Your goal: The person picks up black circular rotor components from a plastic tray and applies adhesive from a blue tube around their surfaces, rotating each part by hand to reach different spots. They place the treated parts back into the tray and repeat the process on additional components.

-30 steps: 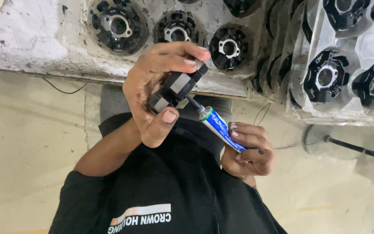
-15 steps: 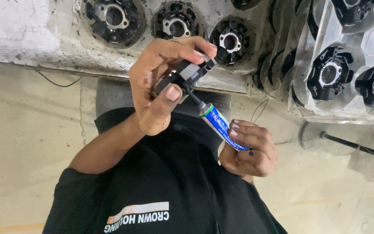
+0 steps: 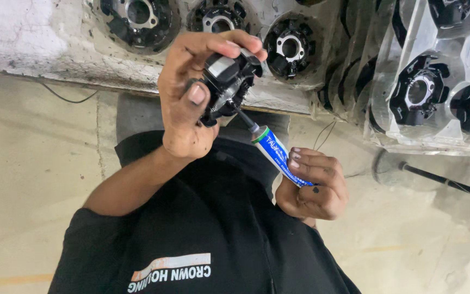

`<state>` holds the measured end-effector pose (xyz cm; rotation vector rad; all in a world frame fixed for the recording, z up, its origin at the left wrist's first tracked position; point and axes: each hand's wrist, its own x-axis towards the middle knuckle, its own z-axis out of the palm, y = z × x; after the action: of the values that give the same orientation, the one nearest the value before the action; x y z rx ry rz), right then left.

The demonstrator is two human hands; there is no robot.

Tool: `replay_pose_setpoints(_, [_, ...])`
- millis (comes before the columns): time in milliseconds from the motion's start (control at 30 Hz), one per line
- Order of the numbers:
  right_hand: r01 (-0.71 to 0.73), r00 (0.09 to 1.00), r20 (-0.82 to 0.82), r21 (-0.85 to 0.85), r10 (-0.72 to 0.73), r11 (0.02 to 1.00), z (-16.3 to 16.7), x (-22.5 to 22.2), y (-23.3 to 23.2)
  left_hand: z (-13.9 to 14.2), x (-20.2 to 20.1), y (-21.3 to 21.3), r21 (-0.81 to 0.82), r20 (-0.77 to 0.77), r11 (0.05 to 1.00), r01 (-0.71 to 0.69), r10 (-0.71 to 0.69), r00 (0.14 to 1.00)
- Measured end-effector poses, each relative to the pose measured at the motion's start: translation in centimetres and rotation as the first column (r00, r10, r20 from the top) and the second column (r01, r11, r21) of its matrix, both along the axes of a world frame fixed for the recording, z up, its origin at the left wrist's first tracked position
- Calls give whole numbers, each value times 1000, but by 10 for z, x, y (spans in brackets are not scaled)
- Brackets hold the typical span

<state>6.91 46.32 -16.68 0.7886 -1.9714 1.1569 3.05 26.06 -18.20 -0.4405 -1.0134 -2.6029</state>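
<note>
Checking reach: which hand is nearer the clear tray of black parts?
Right. The right hand, gripping the tube, is just below-left of the tray; the left hand, holding a black part, is farther left.

Left hand (image 3: 189, 100) is raised at centre frame, forearm rising bare from a short black sleeve, wrist bent; the fingers (image 3: 235, 42) arch over the top and the thumb (image 3: 196, 93) presses in from below in a closed grip. Right hand (image 3: 314, 185) sits lower and to the right, close to the chest, its fingers curled into a loose fist with knuckles facing outward.
</note>
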Motion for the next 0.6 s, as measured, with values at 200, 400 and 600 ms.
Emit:
replay_pose_setpoints(200, [64,994,83,45,-67,997,2,3,-1,-8,4,15,434,74,899,64,-107,992])
replay_pose_setpoints(400, [189,982,49,-128,-184,974,-11,3,-10,-12,17,27,660,193,746,85,-278,941])
replay_pose_setpoints(600, [111,993,49,-37,-109,993,-11,2,-4,-12,17,29,756,213,642,125,-422,881])
